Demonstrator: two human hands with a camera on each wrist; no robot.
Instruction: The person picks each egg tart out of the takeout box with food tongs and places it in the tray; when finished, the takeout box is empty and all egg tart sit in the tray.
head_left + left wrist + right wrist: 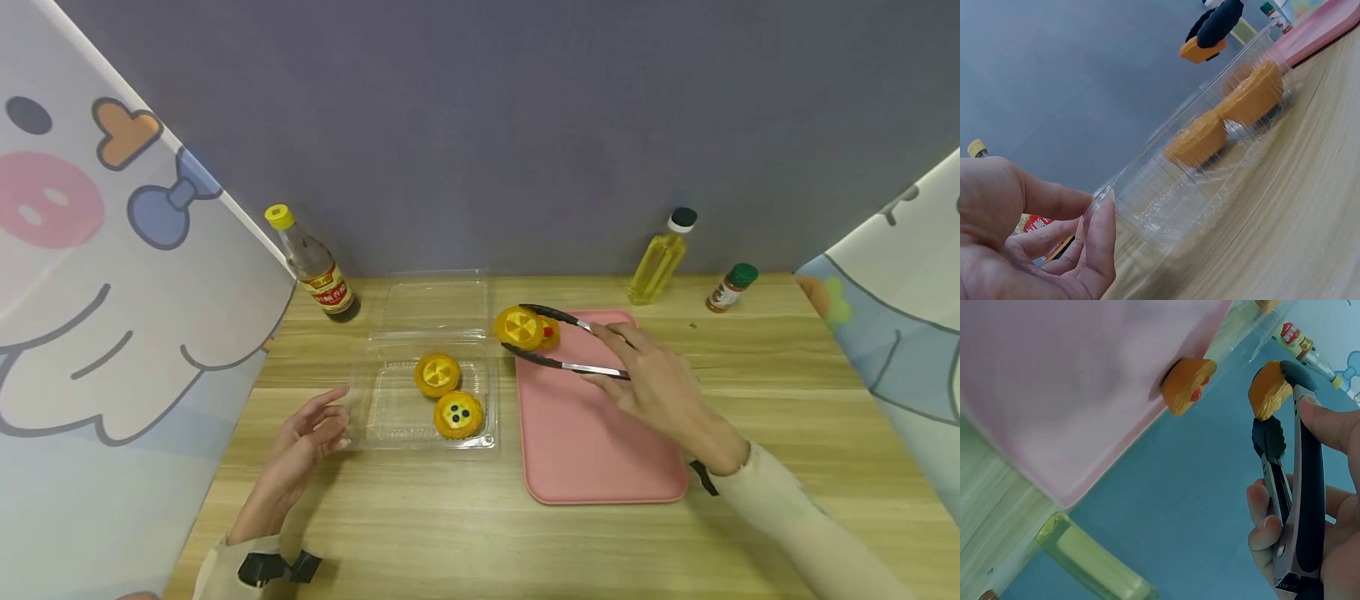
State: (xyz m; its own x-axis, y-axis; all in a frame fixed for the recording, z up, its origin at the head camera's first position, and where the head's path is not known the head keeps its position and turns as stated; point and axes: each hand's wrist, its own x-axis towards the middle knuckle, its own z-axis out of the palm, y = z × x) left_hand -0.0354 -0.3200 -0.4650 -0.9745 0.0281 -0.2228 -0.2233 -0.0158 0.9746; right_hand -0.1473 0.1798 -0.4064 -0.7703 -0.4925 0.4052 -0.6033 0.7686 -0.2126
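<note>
My left hand is at the left side of a clear plastic box, thumb and fingertips pinching its rim in the left wrist view. Inside the box are two tarts, one with a wedge-patterned yellow top and one with dark berries. The right hand grips black-and-silver tongs. Between the tong tips a yellow-topped tart hangs in the air, near the box's right side. Partly hidden behind it, a tart with a red topping sits on the pink tray.
The box's transparent lid lies folded back toward the wall. A sauce bottle with a yellow cap stands at back left. An oil bottle and a green-capped spice jar stand at back right.
</note>
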